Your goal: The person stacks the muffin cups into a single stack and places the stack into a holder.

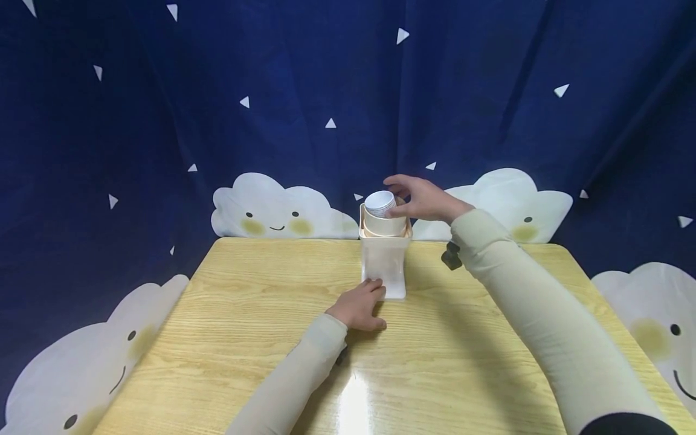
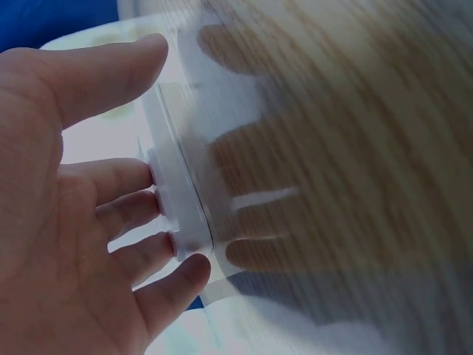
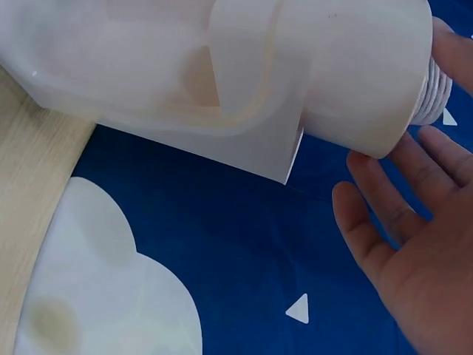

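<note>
A cream-white cup dispenser (image 1: 383, 257) stands upright at the back of the table, with a round tube (image 3: 355, 66) at its top. From the tube's mouth sticks out a stack of white paper cups (image 1: 379, 202), their ribbed rims (image 3: 434, 96) showing. My right hand (image 1: 426, 198) holds this stack, thumb on one side and fingers round the other; some fingertips lie at the tube's edge in the right wrist view. Low down, my left hand (image 1: 359, 306) touches the front of the dispenser's base (image 2: 181, 200) with its fingertips, the fingers extended and the thumb apart.
The wooden table (image 1: 261, 314) spreads out around the dispenser, and its back edge runs close behind it. A dark blue curtain (image 1: 304, 78) with white triangles and cloud shapes hangs behind and at both sides. A dark wrist device (image 1: 451, 256) hangs under the right sleeve.
</note>
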